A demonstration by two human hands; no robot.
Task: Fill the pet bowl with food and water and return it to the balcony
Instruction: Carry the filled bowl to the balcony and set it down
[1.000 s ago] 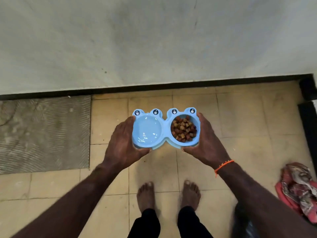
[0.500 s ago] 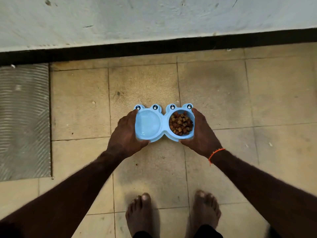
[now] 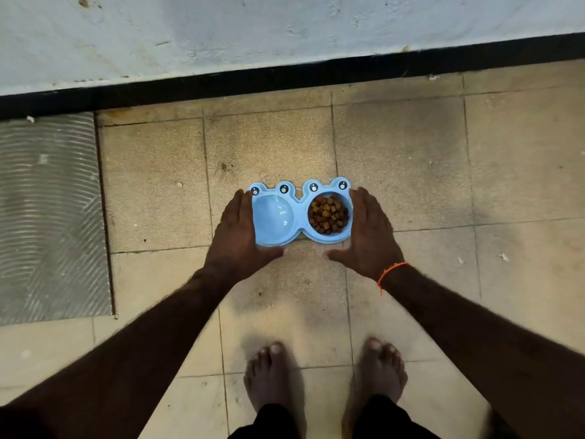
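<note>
The light-blue double pet bowl (image 3: pixel 300 228), with frog-eye bumps on its far rim, sits low on the tiled floor, apparently resting on it. Water fills its left well (image 3: pixel 273 217) and brown kibble (image 3: pixel 328 214) fills the right one. My left hand (image 3: pixel 235 237) lies flat along the bowl's left side and my right hand (image 3: pixel 368 237) along its right side. The fingers of both are straight and the thumbs are spread out in front of the bowl. An orange thread is tied around my right wrist.
A pale wall (image 3: pixel 285 30) with a black skirting strip (image 3: pixel 285 76) runs just beyond the bowl. A grey ribbed mat (image 3: pixel 47 217) lies on the floor at the left. My bare feet (image 3: pixel 323 375) stand on the beige tiles behind the bowl.
The bowl has gone down from waist height to the floor near the wall. My fingers have straightened from a curled grip to flat alongside it, and the view has dropped closer.
</note>
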